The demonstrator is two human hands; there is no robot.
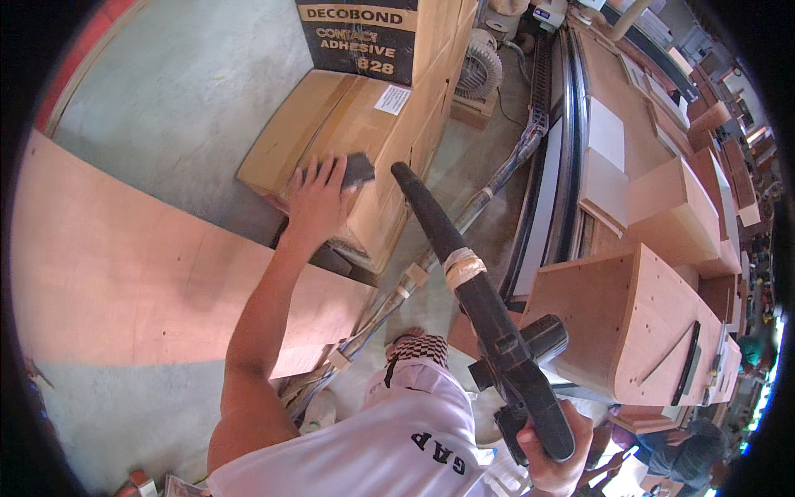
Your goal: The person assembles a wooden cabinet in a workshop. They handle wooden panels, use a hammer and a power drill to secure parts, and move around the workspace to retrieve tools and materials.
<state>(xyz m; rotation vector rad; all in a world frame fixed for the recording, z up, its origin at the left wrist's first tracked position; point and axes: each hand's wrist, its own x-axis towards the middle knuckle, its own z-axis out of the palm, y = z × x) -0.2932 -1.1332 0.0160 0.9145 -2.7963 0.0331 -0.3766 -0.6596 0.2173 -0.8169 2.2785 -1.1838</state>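
My left hand (317, 199) reaches out over a closed brown cardboard box (306, 116). Its fingers are curled round a dark grey rectangular block (358, 171), which is at the box's near right edge; whether it rests on the cardboard I cannot tell. At the lower right, my right hand (553, 454) grips a black handheld blower (513, 352) by its rear handle. The blower's long nozzle (426, 205) has pale tape wrapped round it and points up and left, its tip just right of the block.
A large wooden panel (132, 257) stretches across the left. Behind the box stands a taller carton (360, 37), with a fan (480, 70) to its right. A bundled cable (484, 195) crosses the floor. Wooden cabinet pieces (617, 323) line the right; a person (691, 451) is at lower right.
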